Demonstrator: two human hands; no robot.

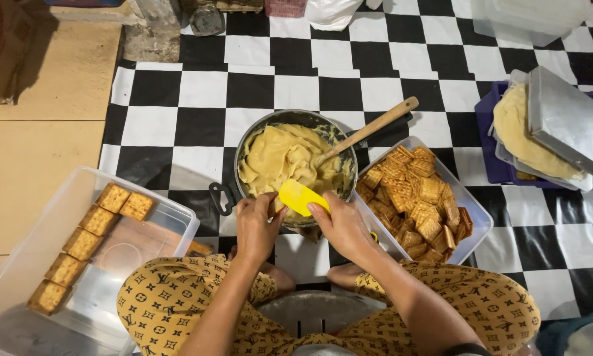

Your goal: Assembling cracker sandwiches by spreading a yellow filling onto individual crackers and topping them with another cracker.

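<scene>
Hands meet at the near rim of the dough pot [295, 118] in mid-frame; right hand [342, 227] is clamped on a yellow scraper [301, 196], left hand [257, 227] pinches a cracker [274, 206] beside it; cracker tub [471, 204] sits right, filled-cracker box [171, 211] lower left.

A glossy black-and-white checkered vinyl floor mat [257, 86] covers the floor centre and right, with bare tan floor tiles [39, 151] exposed at left under even light.
</scene>
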